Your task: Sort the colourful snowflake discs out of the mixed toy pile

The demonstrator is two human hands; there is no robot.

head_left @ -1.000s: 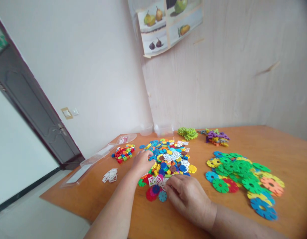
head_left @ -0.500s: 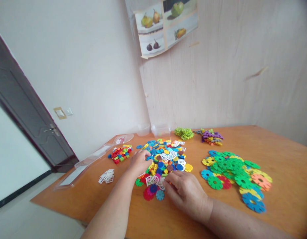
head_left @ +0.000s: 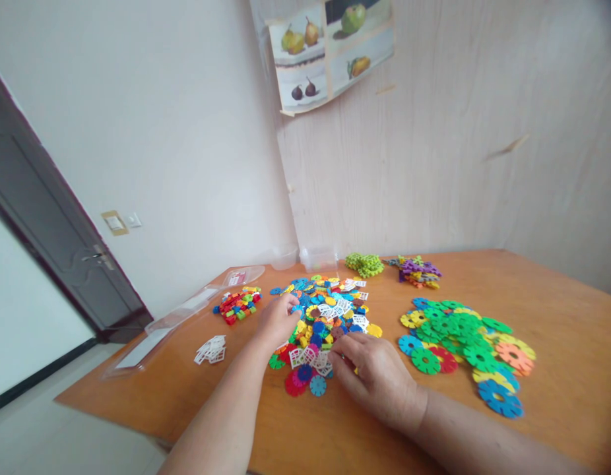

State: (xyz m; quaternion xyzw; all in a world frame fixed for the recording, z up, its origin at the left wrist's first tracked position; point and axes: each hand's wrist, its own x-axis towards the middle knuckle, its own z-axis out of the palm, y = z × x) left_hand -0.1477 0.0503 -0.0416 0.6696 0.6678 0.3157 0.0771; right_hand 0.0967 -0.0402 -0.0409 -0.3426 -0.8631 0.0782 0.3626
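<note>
A mixed pile of small plastic discs and other pieces (head_left: 318,326) in many colours lies at the middle of the table, between my hands. My left hand (head_left: 276,321) is at the pile's left edge, thumb and fingers apart with nothing visible between them. At the near right edge, my right hand (head_left: 375,373) is curled, fingertips drawn in toward the thumb. Something small and yellow shows under its palm; what the fingers hold is hidden. White window-shaped pieces (head_left: 305,358) lie just left of the right fingertips, above a light blue disc (head_left: 318,386).
Large notched discs (head_left: 461,336) are heaped at the right. White lattice pieces (head_left: 211,349) and small red blocks (head_left: 239,305) lie left. Green pieces (head_left: 365,264), purple pieces (head_left: 419,270) and clear containers (head_left: 319,258) stand at the back. Clear plastic lids (head_left: 144,346) line the left edge.
My right hand has shifted slightly, and a small yellow bit now shows beneath it. My left hand stays at the pile's left side. The view has moved a little.
</note>
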